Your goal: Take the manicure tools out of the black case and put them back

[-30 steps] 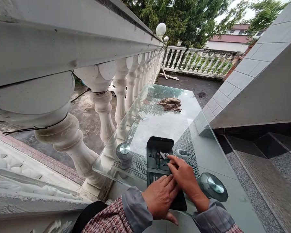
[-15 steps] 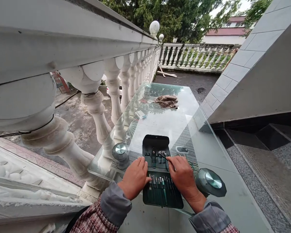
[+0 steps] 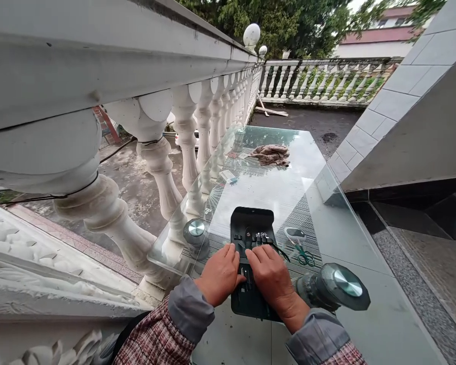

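A black manicure case (image 3: pixel 252 215) lies unfolded on the glass table (image 3: pixel 273 190). Nail clippers (image 3: pixel 262 237) sit in its upper panel, and slim metal tools fill the lower panel, partly covered by my hands. My left hand (image 3: pixel 218 274) grips the case's left edge, its thumb over the lower panel. Above the middle of the case, my right hand (image 3: pixel 271 276) is closed with fingertips pinched on a slim dark tool (image 3: pixel 281 251); a curved dark part shows beyond the knuckles, and its exact kind is hidden. Green-handled scissors (image 3: pixel 304 256) rest to the right.
Past the scissors lies a small grey-and-white object (image 3: pixel 295 233). Round metal-capped table supports (image 3: pixel 345 282) show on both sides beneath the glass. A brown cloth (image 3: pixel 270 155) and a small card (image 3: pixel 228 176) lie farther back. White balusters (image 3: pixel 163 172) line the left side.
My right hand has moved left and inward over the case, close to my left hand. The green-handled scissors now show more fully. The whole view has shifted slightly.
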Available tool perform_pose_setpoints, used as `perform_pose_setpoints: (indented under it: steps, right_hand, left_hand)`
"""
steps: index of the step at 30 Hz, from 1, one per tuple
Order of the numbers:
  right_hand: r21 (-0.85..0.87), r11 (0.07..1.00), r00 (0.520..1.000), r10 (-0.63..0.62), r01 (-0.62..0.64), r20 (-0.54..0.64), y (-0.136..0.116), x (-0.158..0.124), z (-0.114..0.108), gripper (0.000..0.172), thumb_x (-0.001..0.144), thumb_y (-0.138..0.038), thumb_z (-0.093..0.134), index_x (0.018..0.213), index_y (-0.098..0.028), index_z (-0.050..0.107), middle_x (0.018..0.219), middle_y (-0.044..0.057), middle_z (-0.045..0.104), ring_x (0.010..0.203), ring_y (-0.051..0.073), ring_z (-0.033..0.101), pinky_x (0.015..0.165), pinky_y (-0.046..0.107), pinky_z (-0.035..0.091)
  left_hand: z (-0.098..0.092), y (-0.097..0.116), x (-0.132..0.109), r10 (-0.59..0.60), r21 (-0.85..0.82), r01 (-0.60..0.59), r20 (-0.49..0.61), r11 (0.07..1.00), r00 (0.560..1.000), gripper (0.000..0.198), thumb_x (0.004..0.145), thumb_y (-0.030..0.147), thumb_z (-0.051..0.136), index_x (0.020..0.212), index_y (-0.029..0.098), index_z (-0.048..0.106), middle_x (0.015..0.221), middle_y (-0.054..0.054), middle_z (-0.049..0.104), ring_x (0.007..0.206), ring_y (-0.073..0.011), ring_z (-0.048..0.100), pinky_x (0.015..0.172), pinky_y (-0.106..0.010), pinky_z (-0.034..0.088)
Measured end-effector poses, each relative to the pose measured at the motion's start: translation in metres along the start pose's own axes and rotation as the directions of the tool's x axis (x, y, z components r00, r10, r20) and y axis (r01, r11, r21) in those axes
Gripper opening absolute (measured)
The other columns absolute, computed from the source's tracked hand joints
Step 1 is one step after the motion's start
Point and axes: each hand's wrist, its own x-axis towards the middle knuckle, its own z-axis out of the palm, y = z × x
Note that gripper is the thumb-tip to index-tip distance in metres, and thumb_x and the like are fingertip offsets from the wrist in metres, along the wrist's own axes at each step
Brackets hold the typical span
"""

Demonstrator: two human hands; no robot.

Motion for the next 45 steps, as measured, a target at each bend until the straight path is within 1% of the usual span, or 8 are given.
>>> perform_pose_setpoints:
  steps: [4, 10, 14, 18, 29, 36, 40, 45]
  right_hand:
    - [-0.052, 0.999, 0.999, -0.014, 0.016, 0.037, -0.008, -0.003, 0.002, 0.02, 0.085, -0.013, 0.047, 0.072, -0.017, 0.061, 0.066, 0.005, 0.053, 0.07, 0.018, 0.042, 0.065, 0.031, 0.03]
    - [-0.031, 0.997, 0.997, -0.063, 0.065, 0.051, -0.011, -0.009, 0.009, 0.02, 0.083, -0.009, 0.048, 0.069, -0.015, 0.061, 0.064, 0.005, 0.052, 0.067, 0.018, 0.04, 0.063, 0.03, 0.029]
    - [-0.03, 0.998, 0.998, -0.052, 0.053, 0.044, -0.012, -0.009, 0.01, 0.02, 0.084, -0.009, 0.047, 0.07, -0.015, 0.061, 0.064, 0.005, 0.052, 0.067, 0.018, 0.04, 0.063, 0.029, 0.029]
    - [-0.014, 0.999, 0.999, -0.028, 0.028, 0.045, -0.011, -0.009, 0.01, 0.021, 0.084, -0.009, 0.048, 0.067, -0.016, 0.06, 0.063, 0.005, 0.051, 0.067, 0.018, 0.04, 0.062, 0.03, 0.028]
    - [0.069, 0.994, 0.986, 0.078, -0.089, 0.15, -0.003, -0.005, 0.015, 0.019, 0.083, -0.011, 0.051, 0.067, -0.018, 0.058, 0.068, 0.004, 0.054, 0.069, 0.018, 0.042, 0.063, 0.029, 0.029]
    - [0.1, 0.981, 0.98, 0.154, -0.166, 0.124, 0.0, -0.002, 0.02, 0.022, 0.087, -0.015, 0.047, 0.067, -0.018, 0.057, 0.068, 0.004, 0.054, 0.069, 0.017, 0.042, 0.065, 0.029, 0.03]
    - [0.149, 0.954, 0.961, 0.241, -0.26, 0.138, 0.0, 0.003, 0.018, 0.017, 0.086, -0.018, 0.048, 0.071, -0.018, 0.056, 0.072, 0.004, 0.054, 0.074, 0.018, 0.044, 0.067, 0.029, 0.032]
    - [0.153, 0.926, 0.935, 0.326, -0.346, 0.14, 0.0, 0.009, 0.02, 0.015, 0.083, -0.017, 0.05, 0.069, -0.019, 0.055, 0.074, 0.004, 0.053, 0.076, 0.019, 0.042, 0.068, 0.029, 0.032]
  left_hand:
    - [-0.001, -0.001, -0.002, 0.019, 0.021, -0.019, 0.002, 1.0, 1.0, 0.059, 0.085, 0.047, 0.054, 0.12, -0.001, 0.051, 0.127, -0.022, 0.05, 0.122, -0.0287, 0.043, 0.104, -0.035, 0.032]
    - [0.008, -0.006, -0.004, 0.036, -0.008, -0.036, -0.025, 0.999, 0.999, 0.06, 0.086, 0.048, 0.052, 0.124, 0.001, 0.047, 0.131, -0.02, 0.046, 0.126, -0.0277, 0.039, 0.106, -0.035, 0.027]
    - [0.012, -0.008, -0.004, 0.046, -0.057, -0.046, -0.017, 0.997, 0.999, 0.057, 0.089, 0.047, 0.047, 0.128, 0.005, 0.043, 0.136, -0.018, 0.041, 0.128, -0.028, 0.035, 0.106, -0.038, 0.026]
    - [0.009, -0.009, -0.003, 0.039, -0.082, -0.039, -0.003, 0.996, 0.999, 0.057, 0.089, 0.046, 0.047, 0.128, 0.005, 0.043, 0.138, -0.017, 0.039, 0.129, -0.0287, 0.034, 0.105, -0.038, 0.027]
    - [0.005, -0.012, 0.002, 0.073, -0.09, -0.073, -0.003, 0.993, 0.997, 0.058, 0.086, 0.047, 0.05, 0.126, 0.004, 0.044, 0.138, -0.018, 0.039, 0.127, -0.0269, 0.036, 0.105, -0.036, 0.027]
    - [-0.003, -0.01, 0.003, 0.043, -0.13, -0.045, -0.021, 0.99, 0.999, 0.059, 0.084, 0.044, 0.054, 0.126, 0.006, 0.04, 0.136, -0.017, 0.042, 0.127, -0.0261, 0.036, 0.107, -0.036, 0.025]
    - [-0.006, -0.007, 0.003, 0.053, -0.143, -0.055, -0.015, 0.988, 0.998, 0.06, 0.083, 0.046, 0.056, 0.125, 0.006, 0.041, 0.13, -0.017, 0.047, 0.128, -0.0267, 0.035, 0.109, -0.035, 0.023]
    - [-0.003, -0.007, 0.003, 0.009, -0.209, -0.013, -0.02, 0.978, 1.0, 0.065, 0.079, 0.046, 0.062, 0.125, 0.006, 0.039, 0.132, -0.018, 0.045, 0.127, -0.0266, 0.037, 0.109, -0.035, 0.025]
